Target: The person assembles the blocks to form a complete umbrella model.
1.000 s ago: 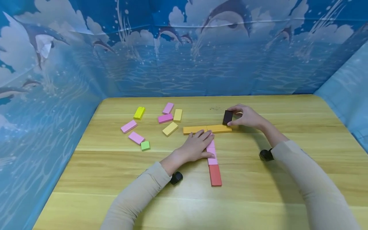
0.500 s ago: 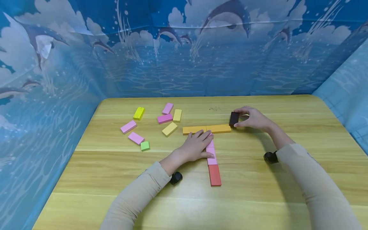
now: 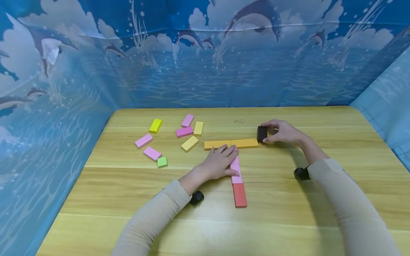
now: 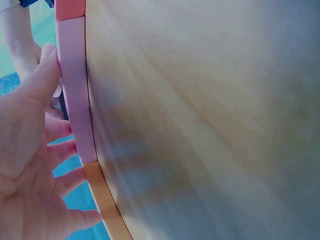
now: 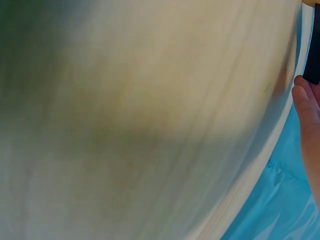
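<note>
In the head view my right hand [image 3: 283, 132] pinches a black block [image 3: 262, 134] between thumb and fingers, at the right end of a row of two orange blocks [image 3: 245, 143]. Whether the black block touches that row I cannot tell. My left hand [image 3: 215, 165] lies with its fingers spread over a column of pink blocks [image 3: 236, 175], fingertips close to the orange row. A red block [image 3: 240, 195] continues the column toward me. In the left wrist view the thumb and fingers lie along the pink blocks [image 4: 75, 70]. The right wrist view shows the black block [image 5: 314, 47] only partly.
Left of the orange row lie several loose blocks: a bright yellow block [image 3: 155, 126], pale yellow ones [image 3: 190, 144], pink ones [image 3: 152, 153], a magenta one [image 3: 184, 132] and a small green one [image 3: 162, 162]. A blue dolphin-print curtain [image 3: 205, 78] borders the wooden table [image 3: 128, 209].
My right hand has shifted the black block to the right, from behind the orange row's end to just past it. The left hand and the other blocks stay put.
</note>
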`<act>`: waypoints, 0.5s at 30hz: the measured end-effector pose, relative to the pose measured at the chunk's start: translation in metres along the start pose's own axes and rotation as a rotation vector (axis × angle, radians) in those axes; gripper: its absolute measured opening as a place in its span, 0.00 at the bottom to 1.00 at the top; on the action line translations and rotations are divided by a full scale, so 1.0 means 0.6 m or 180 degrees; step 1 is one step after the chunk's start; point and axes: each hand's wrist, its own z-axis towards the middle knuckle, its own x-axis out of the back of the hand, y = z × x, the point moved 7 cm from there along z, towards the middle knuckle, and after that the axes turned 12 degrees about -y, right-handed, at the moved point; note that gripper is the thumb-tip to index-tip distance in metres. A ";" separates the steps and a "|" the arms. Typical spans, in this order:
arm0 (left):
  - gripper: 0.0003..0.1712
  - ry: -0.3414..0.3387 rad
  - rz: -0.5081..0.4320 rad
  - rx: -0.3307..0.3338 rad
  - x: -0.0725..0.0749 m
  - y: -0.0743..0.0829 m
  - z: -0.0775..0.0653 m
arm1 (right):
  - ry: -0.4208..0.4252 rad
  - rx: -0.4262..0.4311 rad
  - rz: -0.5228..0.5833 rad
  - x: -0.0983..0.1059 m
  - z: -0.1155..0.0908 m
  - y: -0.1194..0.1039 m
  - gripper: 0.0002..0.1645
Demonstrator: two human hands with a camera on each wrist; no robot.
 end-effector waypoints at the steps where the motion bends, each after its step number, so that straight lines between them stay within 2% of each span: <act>1: 0.45 0.0003 0.0002 0.0001 0.000 0.000 0.000 | -0.0010 0.0001 -0.0038 -0.001 0.001 -0.001 0.44; 15: 0.46 -0.0027 0.0006 0.0026 -0.003 -0.003 0.003 | -0.0230 0.0236 -0.0450 -0.008 0.017 -0.021 0.42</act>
